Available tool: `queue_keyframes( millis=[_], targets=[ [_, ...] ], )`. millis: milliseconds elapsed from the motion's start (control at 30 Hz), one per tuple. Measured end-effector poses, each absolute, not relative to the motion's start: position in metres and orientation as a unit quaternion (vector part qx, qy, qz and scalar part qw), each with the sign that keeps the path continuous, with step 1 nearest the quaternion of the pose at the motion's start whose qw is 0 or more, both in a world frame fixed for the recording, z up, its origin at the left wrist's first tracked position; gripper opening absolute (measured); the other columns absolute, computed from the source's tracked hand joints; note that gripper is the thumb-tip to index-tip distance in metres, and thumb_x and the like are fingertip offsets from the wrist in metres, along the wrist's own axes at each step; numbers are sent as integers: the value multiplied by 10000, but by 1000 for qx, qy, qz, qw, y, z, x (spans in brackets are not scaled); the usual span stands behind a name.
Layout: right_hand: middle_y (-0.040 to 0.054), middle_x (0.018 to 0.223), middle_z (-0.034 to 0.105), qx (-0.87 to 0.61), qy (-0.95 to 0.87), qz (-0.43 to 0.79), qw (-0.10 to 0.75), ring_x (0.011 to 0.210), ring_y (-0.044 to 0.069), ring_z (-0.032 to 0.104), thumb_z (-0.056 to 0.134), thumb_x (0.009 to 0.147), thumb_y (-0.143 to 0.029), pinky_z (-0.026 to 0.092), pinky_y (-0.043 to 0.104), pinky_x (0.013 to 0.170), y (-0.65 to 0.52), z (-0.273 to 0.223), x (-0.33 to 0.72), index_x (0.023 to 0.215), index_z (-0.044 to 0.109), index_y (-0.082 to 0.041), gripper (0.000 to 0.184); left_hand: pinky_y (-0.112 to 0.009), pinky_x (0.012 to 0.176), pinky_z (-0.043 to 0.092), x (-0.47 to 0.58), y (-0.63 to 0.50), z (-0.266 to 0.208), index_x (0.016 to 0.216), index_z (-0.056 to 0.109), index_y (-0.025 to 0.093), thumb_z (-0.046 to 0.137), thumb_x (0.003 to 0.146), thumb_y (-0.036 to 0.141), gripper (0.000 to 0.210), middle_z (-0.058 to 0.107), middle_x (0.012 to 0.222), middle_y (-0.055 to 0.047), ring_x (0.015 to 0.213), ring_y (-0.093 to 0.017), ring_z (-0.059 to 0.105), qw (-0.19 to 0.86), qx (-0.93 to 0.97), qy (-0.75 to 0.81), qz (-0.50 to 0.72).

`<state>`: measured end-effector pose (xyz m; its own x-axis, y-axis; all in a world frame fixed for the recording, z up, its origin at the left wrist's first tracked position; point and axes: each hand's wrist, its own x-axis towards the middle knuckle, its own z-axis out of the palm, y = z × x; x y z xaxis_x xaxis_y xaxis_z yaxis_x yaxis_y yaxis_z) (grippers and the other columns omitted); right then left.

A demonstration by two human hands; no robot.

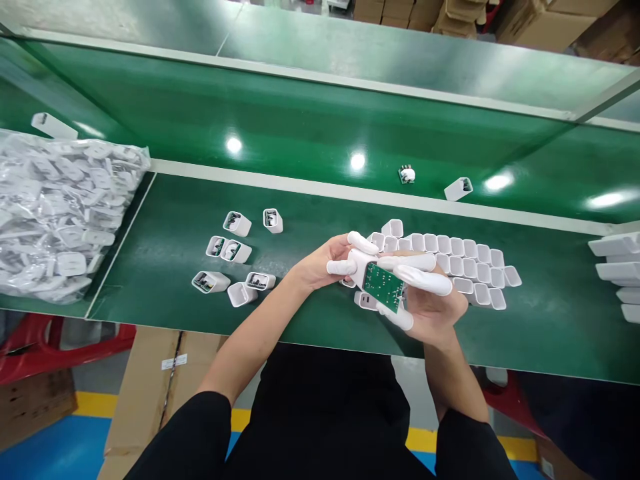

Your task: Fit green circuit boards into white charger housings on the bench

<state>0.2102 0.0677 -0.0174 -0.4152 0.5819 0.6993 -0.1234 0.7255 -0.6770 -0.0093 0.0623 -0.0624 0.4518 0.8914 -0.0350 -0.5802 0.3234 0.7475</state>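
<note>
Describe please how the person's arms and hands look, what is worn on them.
Both forearms are bare; short black sleeves end near the elbows. The left hand and the right hand wear white finger cots over several fingertips, smooth and rounded. No glove, watch or ring shows.

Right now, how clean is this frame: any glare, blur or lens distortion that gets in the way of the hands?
Head view: round lamp reflections glare off the glossy green table, away from the hands; the table edges bow, wide-angle distortion. The left hand, right hand and green circuit board look sharp; the bag of white parts shows plastic sheen.
</note>
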Motion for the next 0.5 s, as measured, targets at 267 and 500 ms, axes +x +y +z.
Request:
queue_keyframes(
  millis=[267,500],
  targets=[
    [46,1391,831,-157,-768,339,519,1220,335,822,948,853,-128,753,570,979,67,-16,210,1569,699,-392,803,-228,523,488,-10,63,-64,1029,840,253,1083,653,595,563,750,903,-44,671,-135,664,778,344,215,481],
    [27,1303,844,-176,-772,324,518,1214,327,820,926,858,-145,756,551,943,66,-15,210,1548,702,-426,778,-246,483,461,-10,64,-62,1041,843,263,1082,662,594,557,749,905,-51,626,-137,641,778,349,213,477]
  ],
)
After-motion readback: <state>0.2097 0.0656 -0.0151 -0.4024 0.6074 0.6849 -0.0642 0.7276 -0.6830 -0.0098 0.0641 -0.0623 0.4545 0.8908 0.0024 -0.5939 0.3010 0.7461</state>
